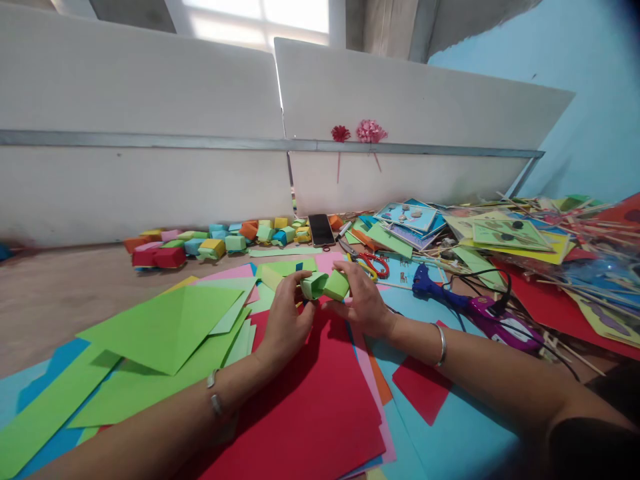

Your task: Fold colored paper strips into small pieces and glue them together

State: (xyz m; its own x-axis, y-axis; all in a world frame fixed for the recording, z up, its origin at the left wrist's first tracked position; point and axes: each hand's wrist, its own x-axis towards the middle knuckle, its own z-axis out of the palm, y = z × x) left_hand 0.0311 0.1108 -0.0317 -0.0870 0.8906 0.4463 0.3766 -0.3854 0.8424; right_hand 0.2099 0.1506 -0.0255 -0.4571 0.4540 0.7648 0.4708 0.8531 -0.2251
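Observation:
My left hand is closed on a pale green folded paper box, whose side facing me looks partly open. Against it, a brighter green paper box is pinched between the thumb and fingers of my right hand. The two boxes touch or nearly touch; I cannot tell whether they are joined. Both hands are above a stack of red paper sheets. Scissors with red and yellow handles lie just beyond my right hand.
Green sheets are heaped at left. Small folded paper boxes line the back beside a phone. A purple and blue glue gun with its cord lies at right, near piled cards and sticks. A white partition rises behind.

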